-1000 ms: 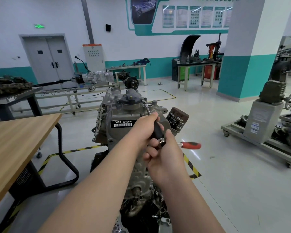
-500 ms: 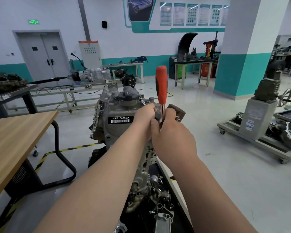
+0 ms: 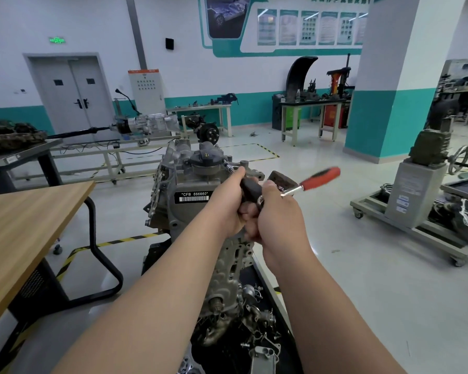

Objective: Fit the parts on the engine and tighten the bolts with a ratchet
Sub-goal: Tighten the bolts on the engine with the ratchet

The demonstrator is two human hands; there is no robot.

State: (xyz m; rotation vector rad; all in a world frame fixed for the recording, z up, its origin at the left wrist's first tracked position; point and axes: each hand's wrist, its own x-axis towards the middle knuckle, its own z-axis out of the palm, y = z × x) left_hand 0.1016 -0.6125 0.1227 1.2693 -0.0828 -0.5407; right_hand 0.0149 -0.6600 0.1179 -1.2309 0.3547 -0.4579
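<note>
A grey engine (image 3: pixel 173 184) with a "CFB 666660" label stands upright in front of me. My left hand (image 3: pixel 227 201) grips the black extension bar (image 3: pixel 250 188) of a ratchet, whose metal tip (image 3: pixel 229 166) meets the engine top beside the black filler cap (image 3: pixel 206 157). My right hand (image 3: pixel 276 214) holds the ratchet at its head. The red handle (image 3: pixel 319 178) sticks out to the right and upward, blurred by motion. A dark oil filter (image 3: pixel 280 179) shows just behind my right hand.
A wooden table (image 3: pixel 25 220) with a black tube leg stands at the left. Loose metal parts (image 3: pixel 254 319) lie on a black tray below the engine. A grey trolley with machinery (image 3: pixel 416 201) is at the right. Benches and a teal pillar (image 3: pixel 389 103) stand behind.
The red ratchet handle swung from pointing right up to vertical, then back down to the right. Both hands stayed on the tool at the engine top.
</note>
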